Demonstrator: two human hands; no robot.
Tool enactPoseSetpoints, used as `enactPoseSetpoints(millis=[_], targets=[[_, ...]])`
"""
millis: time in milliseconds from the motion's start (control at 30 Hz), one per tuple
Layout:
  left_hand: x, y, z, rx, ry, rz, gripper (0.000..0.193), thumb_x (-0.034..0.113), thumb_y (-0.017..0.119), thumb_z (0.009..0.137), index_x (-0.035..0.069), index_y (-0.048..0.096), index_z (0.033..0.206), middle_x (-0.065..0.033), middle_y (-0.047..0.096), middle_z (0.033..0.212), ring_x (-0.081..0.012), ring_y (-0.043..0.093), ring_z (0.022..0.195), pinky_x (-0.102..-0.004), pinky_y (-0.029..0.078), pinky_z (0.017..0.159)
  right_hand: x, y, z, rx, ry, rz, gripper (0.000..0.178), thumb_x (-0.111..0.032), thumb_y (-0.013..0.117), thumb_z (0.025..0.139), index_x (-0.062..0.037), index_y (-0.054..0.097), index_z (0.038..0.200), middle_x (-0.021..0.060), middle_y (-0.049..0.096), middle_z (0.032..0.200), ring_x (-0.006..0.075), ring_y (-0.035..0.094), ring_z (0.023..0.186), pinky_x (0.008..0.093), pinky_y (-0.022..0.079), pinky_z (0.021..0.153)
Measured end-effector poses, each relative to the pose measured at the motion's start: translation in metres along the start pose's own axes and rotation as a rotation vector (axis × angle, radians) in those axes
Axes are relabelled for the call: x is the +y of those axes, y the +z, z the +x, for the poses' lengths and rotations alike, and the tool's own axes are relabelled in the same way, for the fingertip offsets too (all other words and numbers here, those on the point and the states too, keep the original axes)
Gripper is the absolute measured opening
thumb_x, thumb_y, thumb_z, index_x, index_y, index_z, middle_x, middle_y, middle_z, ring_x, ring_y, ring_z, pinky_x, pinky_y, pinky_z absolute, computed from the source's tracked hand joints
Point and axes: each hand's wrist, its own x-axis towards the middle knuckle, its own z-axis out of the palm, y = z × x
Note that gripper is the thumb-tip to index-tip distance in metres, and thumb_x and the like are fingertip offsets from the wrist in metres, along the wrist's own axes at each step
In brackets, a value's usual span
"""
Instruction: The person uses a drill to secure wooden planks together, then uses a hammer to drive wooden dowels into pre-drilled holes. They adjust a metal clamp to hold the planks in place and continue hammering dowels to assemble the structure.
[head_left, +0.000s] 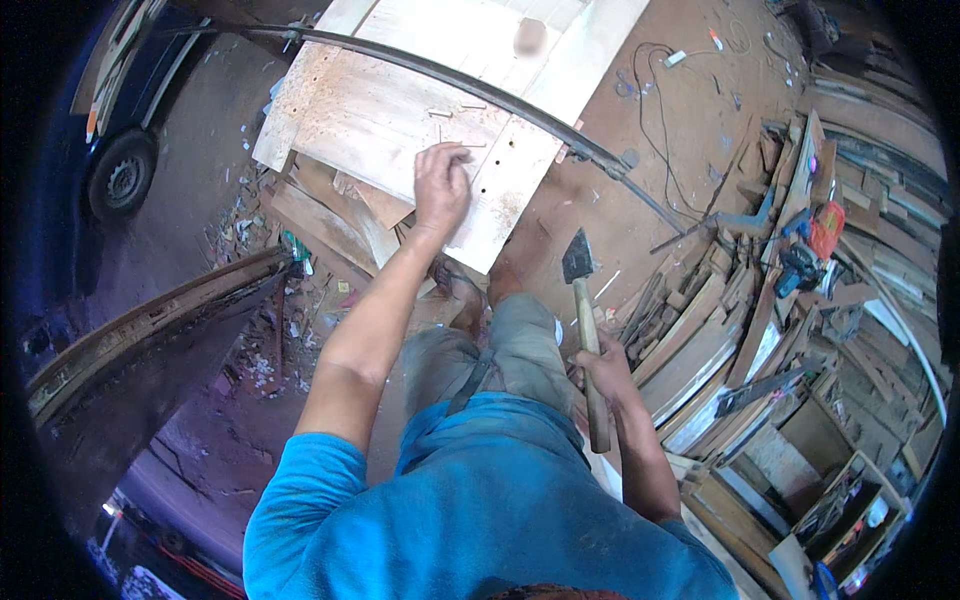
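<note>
My right hand grips the wooden handle of a hammer, its dark metal head pointing away from me, to the right of my knees. My left hand is over the near end of a pale wooden panel, its fingers curled together. Whatever they pinch is too small to make out. A thin wooden peg shows right by the fingertips. Farther up the panel lie another peg and one more. Several dark round holes run along the panel's near right board, beside my left hand.
A long metal bar clamp crosses the panel. Sawdust covers its left end. Scrap boards lie beneath. To the right are piled offcuts, a blue power tool and a black cable. A vehicle wheel stands at left.
</note>
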Motion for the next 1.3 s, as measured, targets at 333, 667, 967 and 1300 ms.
enactPoseSetpoints(millis=[333,667,967,1300], targets=[[0.007,-0.006,0.026,-0.202,0.046,0.238,0.026,0.016,0.065,0.091,0.008,0.071,0.115,-0.0125,0.067,0.111,-0.0336,0.059,0.107,-0.0448,0.047,0.095,-0.006,-0.019,0.002,0.15,-0.149,-0.102,0.038,-0.002,0.066,0.081,0.0029,0.062,0.118,0.0055,0.063,0.077,0.0147,0.059,0.058,0.0307,0.048,0.049],[0.013,0.01,0.049,-0.441,-0.07,0.1,0.028,0.021,0.056,0.101,-0.002,0.068,0.112,-0.0204,0.067,0.117,-0.036,0.063,0.109,-0.0446,0.049,0.097,0.009,-0.016,0.005,0.096,-0.094,-0.02,0.036,-0.004,0.064,0.082,0.0029,0.062,0.117,0.0048,0.061,0.071,0.0155,0.059,0.054,0.0319,0.049,0.05],[0.003,0.018,0.027,-0.459,-0.191,-0.218,0.024,0.019,0.07,0.093,0.0,0.072,0.108,-0.0157,0.075,0.091,-0.0254,0.073,0.083,-0.0381,0.056,0.079,0.01,-0.002,-0.001,0.069,-0.098,0.074,0.042,-0.003,0.062,0.082,0.0016,0.059,0.123,0.0035,0.059,0.071,0.0142,0.056,0.053,0.0304,0.046,0.049],[-0.009,0.029,0.012,-0.315,-0.115,-0.124,0.023,0.025,0.071,0.093,0.006,0.072,0.106,-0.0126,0.074,0.094,-0.028,0.066,0.092,-0.0404,0.043,0.094,0.009,0.012,0.009,0.03,-0.102,0.107,0.037,0.0,0.061,0.08,0.0018,0.059,0.117,0.004,0.059,0.073,0.0141,0.057,0.056,0.0303,0.047,0.05]])
